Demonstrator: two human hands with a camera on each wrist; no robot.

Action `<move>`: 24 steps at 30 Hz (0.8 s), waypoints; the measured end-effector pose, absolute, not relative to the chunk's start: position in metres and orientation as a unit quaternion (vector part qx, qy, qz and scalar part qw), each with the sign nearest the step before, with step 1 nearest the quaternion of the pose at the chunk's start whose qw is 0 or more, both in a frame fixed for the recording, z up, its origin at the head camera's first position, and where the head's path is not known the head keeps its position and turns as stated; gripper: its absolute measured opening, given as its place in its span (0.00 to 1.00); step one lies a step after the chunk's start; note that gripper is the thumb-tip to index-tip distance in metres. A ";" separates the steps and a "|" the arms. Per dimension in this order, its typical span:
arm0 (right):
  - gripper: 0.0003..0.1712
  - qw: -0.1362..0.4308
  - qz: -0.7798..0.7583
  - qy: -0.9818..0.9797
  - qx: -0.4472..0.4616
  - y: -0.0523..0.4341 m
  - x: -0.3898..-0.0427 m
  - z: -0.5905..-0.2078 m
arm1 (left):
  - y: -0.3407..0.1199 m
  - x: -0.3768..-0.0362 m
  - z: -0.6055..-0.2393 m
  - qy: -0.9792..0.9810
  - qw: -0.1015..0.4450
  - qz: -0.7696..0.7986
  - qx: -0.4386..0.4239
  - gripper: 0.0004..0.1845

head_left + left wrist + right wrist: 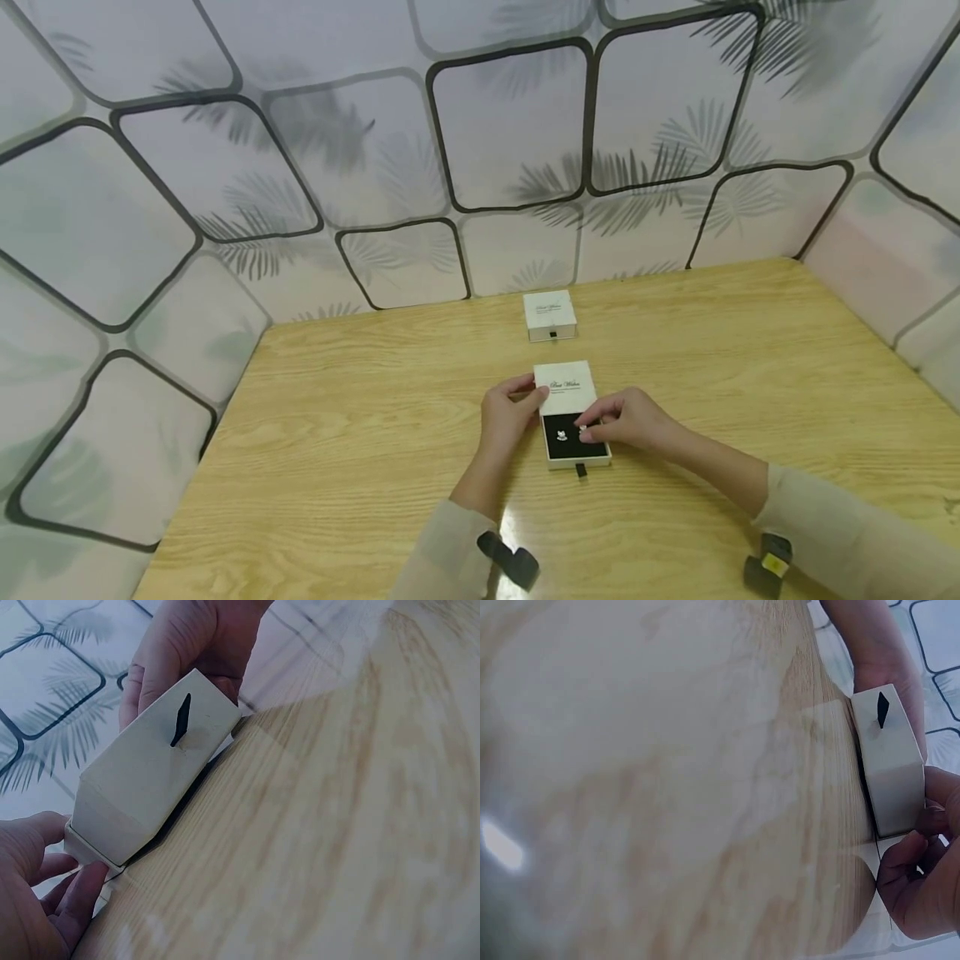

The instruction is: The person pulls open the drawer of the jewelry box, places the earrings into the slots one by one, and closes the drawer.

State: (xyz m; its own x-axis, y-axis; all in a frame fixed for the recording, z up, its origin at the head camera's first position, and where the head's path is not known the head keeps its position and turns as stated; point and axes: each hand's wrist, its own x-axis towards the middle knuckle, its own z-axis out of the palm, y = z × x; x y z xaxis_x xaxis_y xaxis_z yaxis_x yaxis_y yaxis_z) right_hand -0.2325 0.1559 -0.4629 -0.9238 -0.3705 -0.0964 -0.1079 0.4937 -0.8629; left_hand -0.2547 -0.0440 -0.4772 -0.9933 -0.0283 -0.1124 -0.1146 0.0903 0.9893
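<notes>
A small white jewellery box (565,387) lies on the wooden table (337,433) with its drawer (576,450) slid out toward me, showing a black insert. My left hand (517,408) grips the box's left side with thumb and fingers. My right hand (592,431) reaches over the drawer and its fingertips pinch a small silver piece (582,430). A second silver piece (562,434) sits on the insert beside it. In the left wrist view, the drawer front (150,780) with its black pull tab (180,720) faces the camera. The right wrist view shows the box (889,765) edge-on.
A second white box (550,315), closed, sits farther back near the patterned wall (510,125). Patterned walls enclose the table at the back, left and right. Black wrist mounts (510,560) show on both sleeves.
</notes>
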 end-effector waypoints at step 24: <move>0.10 0.143 -0.444 0.875 -0.131 0.155 -0.232 -0.457 | -0.043 -0.254 -0.476 0.741 0.035 0.669 -0.055 0.18</move>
